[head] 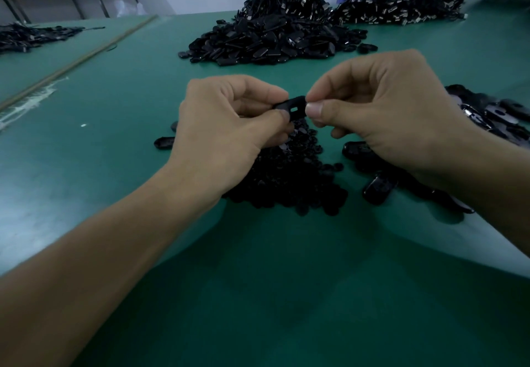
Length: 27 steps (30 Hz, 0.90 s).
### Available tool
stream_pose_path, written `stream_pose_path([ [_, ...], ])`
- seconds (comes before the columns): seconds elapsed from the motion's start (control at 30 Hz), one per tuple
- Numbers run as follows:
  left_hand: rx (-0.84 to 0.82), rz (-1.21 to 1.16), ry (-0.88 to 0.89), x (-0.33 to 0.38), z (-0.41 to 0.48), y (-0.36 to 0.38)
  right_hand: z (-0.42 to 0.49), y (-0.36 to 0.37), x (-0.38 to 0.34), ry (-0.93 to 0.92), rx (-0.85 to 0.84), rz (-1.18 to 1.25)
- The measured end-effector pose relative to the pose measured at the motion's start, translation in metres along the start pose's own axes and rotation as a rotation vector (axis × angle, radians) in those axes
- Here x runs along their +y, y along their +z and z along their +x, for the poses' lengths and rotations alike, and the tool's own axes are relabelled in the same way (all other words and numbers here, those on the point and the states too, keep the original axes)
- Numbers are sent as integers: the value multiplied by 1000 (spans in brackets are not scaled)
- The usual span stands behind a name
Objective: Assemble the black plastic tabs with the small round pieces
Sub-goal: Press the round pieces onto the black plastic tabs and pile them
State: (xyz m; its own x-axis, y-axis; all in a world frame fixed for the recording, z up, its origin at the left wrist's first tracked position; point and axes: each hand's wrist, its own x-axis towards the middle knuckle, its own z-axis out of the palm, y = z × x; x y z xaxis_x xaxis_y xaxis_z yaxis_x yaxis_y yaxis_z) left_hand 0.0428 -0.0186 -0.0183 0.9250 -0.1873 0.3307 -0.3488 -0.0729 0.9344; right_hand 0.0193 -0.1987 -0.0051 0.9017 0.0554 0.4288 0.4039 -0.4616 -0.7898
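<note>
While the black tab (289, 104) hangs just above the heap of small round pieces (286, 183), your left grip (229, 120) pinches its left end and your right grip (387, 108) pinches its right end. Whether a round piece sits under those fingers, you cannot tell. Keep the tab level and press squarely. Count: one tab in hand; at least three loose tabs (378, 186) beside the heap; the heap itself is uncountable.

This is a factory work room. On the big green table (120, 103) lie huge piles of the same black parts (266, 41).
</note>
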Motion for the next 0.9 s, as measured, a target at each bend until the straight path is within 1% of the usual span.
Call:
stream_pose_path([
  [0.13,-16,-6,18,1,-1,1,1,0,0,-9,10,-4],
  [0.33,-28,0,18,2,-1,3,1,0,0,-4,12,-145],
  [0.53,-53,34,30,1,-1,5,-2,1,-4,-15,-2,-188],
  [0.77,-72,185,138,0,-1,5,-4,-3,-9,-26,-34,-236],
  [0.9,-80,268,224,1,-3,6,-6,-1,-10,-35,37,-273],
])
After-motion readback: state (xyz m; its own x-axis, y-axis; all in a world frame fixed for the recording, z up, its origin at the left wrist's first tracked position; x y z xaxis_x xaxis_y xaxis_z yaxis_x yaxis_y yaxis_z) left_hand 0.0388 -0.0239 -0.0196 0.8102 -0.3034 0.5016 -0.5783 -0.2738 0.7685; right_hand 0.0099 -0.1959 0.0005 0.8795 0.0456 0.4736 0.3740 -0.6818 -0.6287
